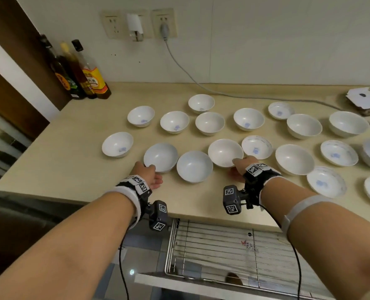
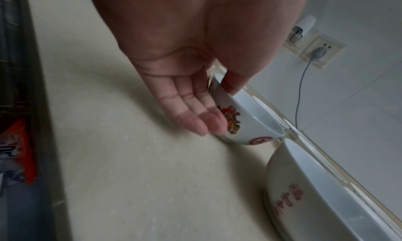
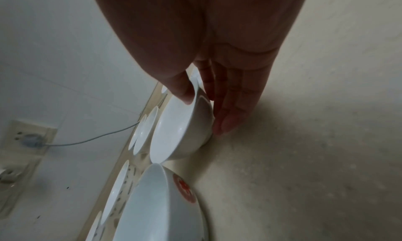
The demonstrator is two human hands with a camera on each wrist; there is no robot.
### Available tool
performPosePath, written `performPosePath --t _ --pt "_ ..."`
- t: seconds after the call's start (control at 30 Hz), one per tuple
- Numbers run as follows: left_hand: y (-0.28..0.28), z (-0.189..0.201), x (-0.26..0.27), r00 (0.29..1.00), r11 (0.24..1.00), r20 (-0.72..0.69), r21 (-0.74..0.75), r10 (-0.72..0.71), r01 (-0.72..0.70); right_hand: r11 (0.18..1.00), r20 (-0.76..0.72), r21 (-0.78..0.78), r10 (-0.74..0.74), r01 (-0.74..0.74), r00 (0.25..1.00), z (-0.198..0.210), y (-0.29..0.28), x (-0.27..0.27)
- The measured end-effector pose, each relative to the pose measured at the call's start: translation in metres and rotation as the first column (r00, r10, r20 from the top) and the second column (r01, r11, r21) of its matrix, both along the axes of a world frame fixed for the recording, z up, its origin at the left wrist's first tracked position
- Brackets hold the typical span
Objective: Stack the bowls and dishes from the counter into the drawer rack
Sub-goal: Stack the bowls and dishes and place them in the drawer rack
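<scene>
On the left of the tabletop, bottles stand far back, and the left hand pinches the near rim of a bowl, thumb inside and fingers flat on its outer wall. Next to it sits a middle bowl, almost touching, so it may clink, and then the right hand pinches a second bowl the same way. The bowls look hard, smooth, slippery and easy to break, so I think the rim is the best place to hold; more bowls and dishes crowd the right side, and the rack waits below.
</scene>
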State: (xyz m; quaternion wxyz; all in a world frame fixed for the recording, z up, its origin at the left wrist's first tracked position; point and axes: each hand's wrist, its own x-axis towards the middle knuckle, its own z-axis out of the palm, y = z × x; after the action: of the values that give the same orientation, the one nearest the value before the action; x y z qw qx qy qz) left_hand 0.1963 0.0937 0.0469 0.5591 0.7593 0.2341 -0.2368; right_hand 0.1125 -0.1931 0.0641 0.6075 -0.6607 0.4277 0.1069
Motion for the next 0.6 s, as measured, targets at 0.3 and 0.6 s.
performPosePath --t 0.3,0.6 --pt "0.020 0.017 0.055 0.977 0.986 0.134 -0.014 -0.164 0.167 0.930 0.220 -0.114 -0.320 0.350 0.921 0.035 0.024 0.011" --pt "0.087 0.046 0.109 0.960 0.991 0.249 0.030 -0.130 0.127 0.974 0.089 -0.112 -0.189 0.198 0.978 0.045 0.078 0.014"
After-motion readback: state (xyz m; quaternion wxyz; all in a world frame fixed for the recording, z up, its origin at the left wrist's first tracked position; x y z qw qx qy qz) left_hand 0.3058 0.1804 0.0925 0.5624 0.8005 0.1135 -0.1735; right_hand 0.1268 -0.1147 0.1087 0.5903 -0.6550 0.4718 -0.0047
